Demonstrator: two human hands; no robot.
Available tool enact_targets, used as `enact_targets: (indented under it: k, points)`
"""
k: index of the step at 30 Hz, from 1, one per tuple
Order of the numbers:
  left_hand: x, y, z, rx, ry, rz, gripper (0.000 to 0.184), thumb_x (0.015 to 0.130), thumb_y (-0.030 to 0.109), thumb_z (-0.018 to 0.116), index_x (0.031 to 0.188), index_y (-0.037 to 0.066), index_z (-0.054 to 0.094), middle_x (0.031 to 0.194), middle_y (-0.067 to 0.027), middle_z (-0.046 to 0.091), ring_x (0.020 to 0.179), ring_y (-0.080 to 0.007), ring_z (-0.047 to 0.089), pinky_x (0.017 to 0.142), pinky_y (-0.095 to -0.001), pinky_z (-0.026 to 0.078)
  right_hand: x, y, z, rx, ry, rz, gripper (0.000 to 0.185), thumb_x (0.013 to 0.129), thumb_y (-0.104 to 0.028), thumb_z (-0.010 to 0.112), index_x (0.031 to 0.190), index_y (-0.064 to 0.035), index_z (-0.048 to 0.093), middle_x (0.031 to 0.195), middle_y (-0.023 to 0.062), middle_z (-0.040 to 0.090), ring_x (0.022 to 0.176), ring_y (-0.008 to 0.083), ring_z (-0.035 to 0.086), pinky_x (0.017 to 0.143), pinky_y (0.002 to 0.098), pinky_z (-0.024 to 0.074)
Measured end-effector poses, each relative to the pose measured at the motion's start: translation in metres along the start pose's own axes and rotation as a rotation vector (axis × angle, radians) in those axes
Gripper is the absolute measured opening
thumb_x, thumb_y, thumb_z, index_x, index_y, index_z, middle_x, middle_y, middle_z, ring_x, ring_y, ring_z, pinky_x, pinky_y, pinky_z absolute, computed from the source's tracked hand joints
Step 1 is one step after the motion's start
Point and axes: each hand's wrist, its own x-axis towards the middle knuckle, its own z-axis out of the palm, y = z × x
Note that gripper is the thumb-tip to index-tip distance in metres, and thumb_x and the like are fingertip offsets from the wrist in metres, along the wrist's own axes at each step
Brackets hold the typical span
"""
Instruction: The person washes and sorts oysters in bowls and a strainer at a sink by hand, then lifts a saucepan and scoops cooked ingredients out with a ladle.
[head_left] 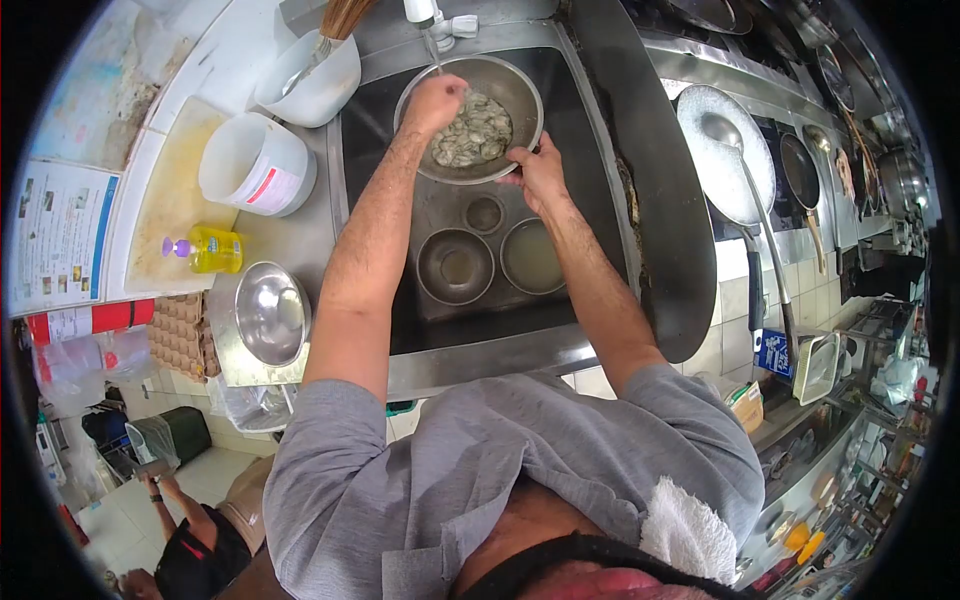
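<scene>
A round metal bowl (pixel 535 150) sits tilted in the upper part of the sink, below the running tap (pixel 424 14). Wet grey-green pieces (pixel 478 135), looking like shucked oysters, lie heaped in it. My left hand (pixel 437 103) is over the bowl's left side by the stream of water, its fingers curled closed; whatever they hold is hidden. My right hand (pixel 540 172) grips the bowl's lower right rim, thumb on the inside edge. Nearer me on the sink floor are a metal bowl (pixel 455 266), another bowl with cloudy liquid (pixel 532 256) and a round drain (pixel 484 213).
Left of the sink stand a white tub (pixel 250 165), a yellow soap bottle (pixel 215 249), a steel bowl (pixel 272 313) and a white container (pixel 320 80) with a brush. A stove with a wok (pixel 725 150) and ladle is to the right. Another person (pixel 200 540) is at lower left.
</scene>
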Motion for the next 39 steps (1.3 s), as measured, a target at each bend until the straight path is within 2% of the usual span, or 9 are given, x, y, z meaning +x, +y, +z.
enact_targets:
  k: [2,7,15,21,23,27,32,35,39]
  points:
    - [-0.008,-0.007,0.010,0.271,-0.274,0.344,0.047,0.074,0.024,0.065,0.116,0.007,0.054,0.116,-0.0161,0.054,0.106,-0.0244,0.053,0.092,-0.0319,0.040,0.001,0.001,0.000,0.031,-0.010,-0.016,0.048,0.075,0.007,0.047,0.121,-0.0030,0.037,0.107,0.0151,0.051,0.084,0.0253,0.060,0.052,0.0310,0.0568]
    - [-0.056,0.012,0.029,0.716,-0.145,0.266,0.056,0.071,0.028,0.069,0.122,0.017,0.049,0.137,-0.0152,0.028,0.118,-0.0333,0.039,0.098,-0.0350,0.035,-0.006,0.002,0.005,-0.009,-0.030,-0.034,0.048,0.075,0.008,0.046,0.121,-0.0031,0.036,0.106,0.0143,0.051,0.082,0.0252,0.061,0.050,0.0300,0.0564]
    - [-0.031,-0.022,0.002,0.064,0.134,0.092,0.026,0.071,0.009,0.062,0.096,0.007,0.060,0.088,-0.0134,0.063,0.090,-0.0279,0.060,0.079,-0.0346,0.045,-0.019,0.008,0.004,0.029,-0.018,0.011,0.049,0.076,0.007,0.045,0.122,-0.0019,0.035,0.109,0.0157,0.050,0.080,0.0258,0.061,0.050,0.0302,0.0562]
    - [-0.036,0.007,-0.021,0.049,0.034,0.137,0.032,0.071,0.015,0.063,0.102,0.008,0.058,0.097,-0.0122,0.062,0.095,-0.0261,0.058,0.084,-0.0305,0.043,-0.002,0.008,0.008,-0.015,-0.015,-0.054,0.046,0.076,0.006,0.045,0.121,-0.0009,0.035,0.109,0.0161,0.050,0.081,0.0266,0.061,0.052,0.0317,0.0564]
    - [-0.035,0.000,-0.020,0.298,-0.139,0.399,0.035,0.072,0.014,0.062,0.107,0.009,0.057,0.103,-0.0125,0.060,0.100,-0.0272,0.056,0.088,-0.0323,0.042,0.009,0.007,0.010,0.087,0.093,-0.014,0.041,0.075,0.007,0.044,0.115,-0.0014,0.038,0.104,0.0150,0.052,0.078,0.0259,0.061,0.051,0.0355,0.0556]
    - [-0.045,0.015,-0.037,0.236,0.046,0.400,0.033,0.075,0.008,0.059,0.108,0.009,0.057,0.111,-0.0132,0.057,0.105,-0.0290,0.053,0.090,-0.0349,0.042,0.009,0.013,0.014,-0.042,0.062,-0.111,0.040,0.076,0.008,0.045,0.114,-0.0019,0.038,0.105,0.0178,0.051,0.078,0.0274,0.060,0.050,0.0369,0.0553]
    - [-0.068,0.014,-0.047,-0.028,0.253,0.271,0.021,0.083,0.014,0.058,0.101,0.003,0.059,0.087,-0.0081,0.063,0.078,-0.0146,0.060,0.071,-0.0265,0.047,0.014,0.018,0.008,0.089,0.155,-0.021,0.042,0.076,0.008,0.044,0.115,-0.0024,0.037,0.104,0.0176,0.051,0.078,0.0276,0.060,0.049,0.0354,0.0555]
    - [-0.101,0.009,-0.052,-0.188,0.273,0.062,0.016,0.082,0.015,0.059,0.093,0.004,0.060,0.080,-0.0079,0.063,0.070,-0.0133,0.058,0.065,-0.0257,0.046,0.007,0.020,0.001,-0.134,0.043,-0.016,0.042,0.074,0.009,0.045,0.114,-0.0031,0.037,0.101,0.0173,0.053,0.072,0.0274,0.061,0.049,0.0337,0.0552]
    - [-0.174,-0.021,-0.040,-0.333,0.366,-0.037,0.017,0.087,0.014,0.054,0.096,0.001,0.058,0.078,-0.0037,0.061,0.068,-0.0093,0.054,0.065,-0.0226,0.044,0.000,0.043,-0.004,0.113,0.256,0.033,0.045,0.074,0.008,0.045,0.116,-0.0037,0.037,0.101,0.0176,0.053,0.068,0.0266,0.060,0.045,0.0330,0.0523]
